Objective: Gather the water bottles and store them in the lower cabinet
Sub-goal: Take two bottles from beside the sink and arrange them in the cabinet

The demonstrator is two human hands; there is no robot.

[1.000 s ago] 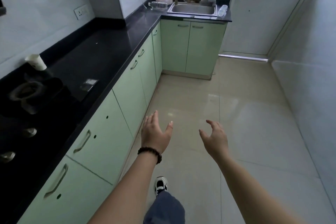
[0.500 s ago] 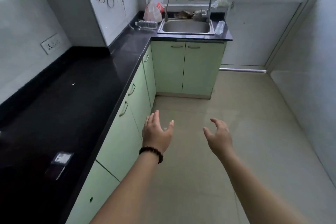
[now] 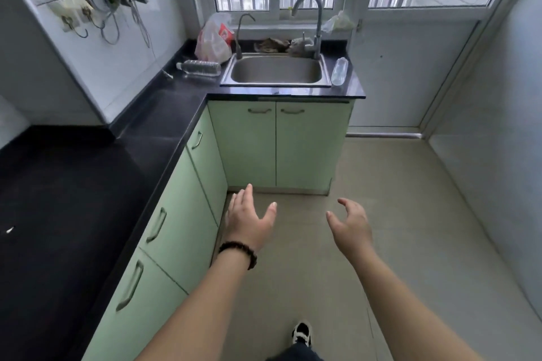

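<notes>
Two clear water bottles lie on the black counter at the far end. One bottle [image 3: 200, 67] lies on its side left of the steel sink [image 3: 275, 71]; the other bottle [image 3: 339, 71] lies right of it. Below the sink stands the pale green lower cabinet [image 3: 277, 145] with both doors shut. My left hand [image 3: 249, 221], with a dark bead bracelet on the wrist, and my right hand [image 3: 350, 224] hover over the floor in front of me, fingers spread, holding nothing. Both hands are well short of the bottles.
A plastic bag [image 3: 213, 41] sits behind the left bottle. The tall tap [image 3: 313, 23] rises behind the sink. Green cabinet doors [image 3: 176, 231] run along my left under the black counter [image 3: 88, 184]. Tiled floor [image 3: 396, 214] stretches to the right wall. My shoe [image 3: 302, 334] shows below.
I have walked forward towards the sink; the stove and cup have dropped out of view and the sink counter looms larger. My hands stay open in front of me.
</notes>
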